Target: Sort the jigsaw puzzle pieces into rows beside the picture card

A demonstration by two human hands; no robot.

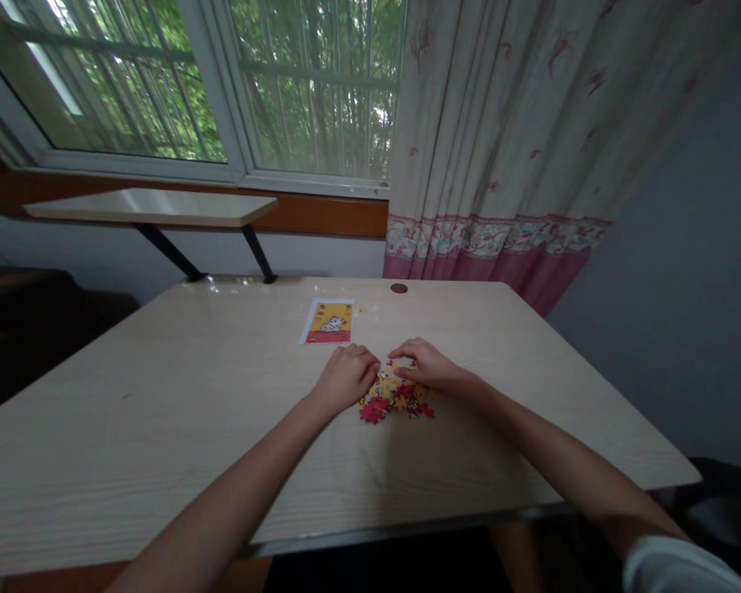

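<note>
A loose heap of small jigsaw puzzle pieces (401,397), red, yellow and white, lies on the table between my hands. At the heap's left edge rests my left hand (347,377), its fingers curled in and its thumb close to the forefinger; whatever they hold is hidden. My right hand (425,362) reaches over the upper right of the heap, thumb and fingers apart in a C shape, with nothing visibly gripped. Just beyond my left hand lies a picture sheet (332,321) showing a white cartoon animal on yellow and red.
The pale wooden table (160,412) has a round brown cable hole (398,288) near its far edge. A raised shelf (154,206) on black legs stands at the back left. Behind the table hang a patterned curtain (469,148) and a barred window (314,91). A tiny yellow piece (362,310) lies beside the sheet.
</note>
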